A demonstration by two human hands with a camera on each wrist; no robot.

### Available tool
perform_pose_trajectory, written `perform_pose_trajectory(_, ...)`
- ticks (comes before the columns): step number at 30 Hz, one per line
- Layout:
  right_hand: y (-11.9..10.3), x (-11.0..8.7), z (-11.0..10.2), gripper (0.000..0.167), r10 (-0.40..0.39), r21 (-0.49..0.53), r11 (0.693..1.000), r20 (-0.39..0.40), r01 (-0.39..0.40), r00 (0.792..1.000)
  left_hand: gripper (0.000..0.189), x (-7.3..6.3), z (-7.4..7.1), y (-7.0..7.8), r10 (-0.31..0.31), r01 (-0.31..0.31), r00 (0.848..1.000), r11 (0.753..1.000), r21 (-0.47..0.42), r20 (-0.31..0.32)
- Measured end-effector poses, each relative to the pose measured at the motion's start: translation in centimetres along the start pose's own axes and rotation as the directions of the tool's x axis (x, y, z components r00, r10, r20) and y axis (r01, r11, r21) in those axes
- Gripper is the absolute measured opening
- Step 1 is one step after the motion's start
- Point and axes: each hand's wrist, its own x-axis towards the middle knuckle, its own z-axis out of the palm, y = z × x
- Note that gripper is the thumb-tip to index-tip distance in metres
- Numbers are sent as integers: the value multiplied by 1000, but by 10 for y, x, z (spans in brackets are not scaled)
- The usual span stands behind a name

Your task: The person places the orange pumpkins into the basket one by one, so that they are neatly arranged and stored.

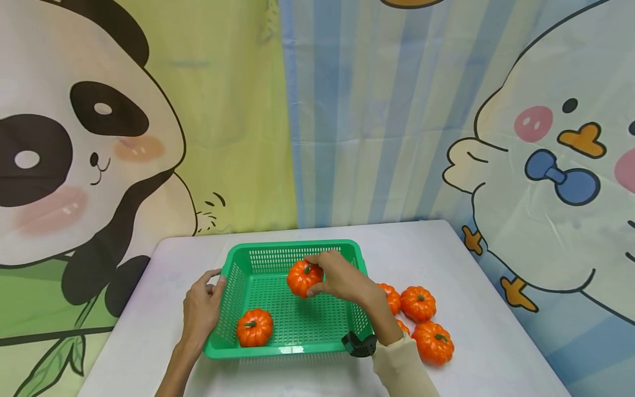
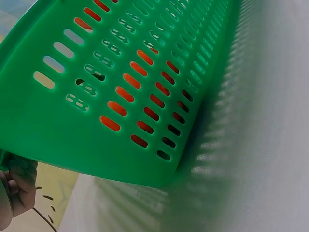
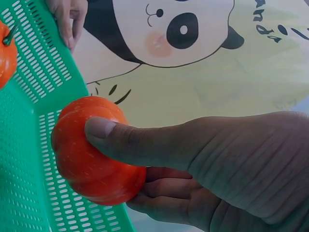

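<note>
A small orange toy pumpkin [image 1: 302, 280] with a green stem is pinched between the thumb and fingers of my right hand [image 1: 339, 275], held over the inside of a green plastic basket [image 1: 283, 348]. The right wrist view shows my thumb pressed along the side of this pumpkin [image 3: 91, 159], fingers round its far side. Another pumpkin [image 1: 255, 327] sits in the basket's near left corner. My left hand [image 1: 202, 306] grips the basket's left rim; in the left wrist view its curled fingers [image 2: 21, 186] show at the rim's edge.
Several more orange pumpkins [image 1: 434, 343] lie on the white table [image 1: 476, 298] right of the basket, partly hidden behind my right forearm. A black watch [image 1: 359, 344] is on my right wrist. Cartoon-printed curtains [image 1: 238, 121] hang behind and beside the table.
</note>
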Motion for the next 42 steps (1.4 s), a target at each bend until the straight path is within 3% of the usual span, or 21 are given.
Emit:
perform_pose_trajectory(12, -8, 15, -1, 67, -54, 0, 999, 17, 54, 998, 39, 2, 0, 0, -8, 8, 1000, 1000, 5, -2)
perform_pose_trajectory(22, -10, 29, 6, 54, -103, 4, 995, 53, 103, 993, 40, 1, -2, 0, 30, -30, 1000, 1000, 2, -1)
perform_pose_trajectory(36, -16, 42, 13, 52, -76, -37, 996, 90, 80, 993, 38, -1, 0, -1, 32, -32, 999, 999, -1, -6)
perform_pose_trajectory(42, -18, 49, 20, 62, -64, -34, 997, 107, 68, 992, 39, -1, -1, 0, 33, -33, 999, 999, 6, 0)
